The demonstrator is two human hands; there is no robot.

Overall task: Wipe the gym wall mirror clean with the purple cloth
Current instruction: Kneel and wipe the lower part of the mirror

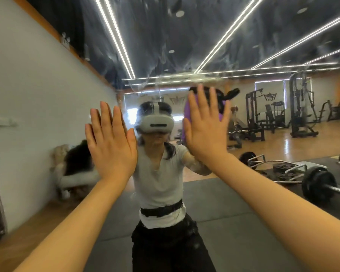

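Note:
The wall mirror [185, 46] fills the view, and its upper part carries cloudy white smears. My right hand [206, 126] is raised with straight, spread fingers and presses the purple cloth [187, 114] flat against the glass; only the cloth's edges show around the palm. My left hand [111, 140] is also raised, flat and open, against or just in front of the glass to the left, holding nothing. Between my two hands the mirror shows my own reflection.
The mirror reflects a gym: weight machines [255, 116] at the right, a barbell with plates [318, 183] on dark floor mats, a wooden floor, strip lights overhead. A white wall [37, 95] runs along the left, with a figure crouched low beside it.

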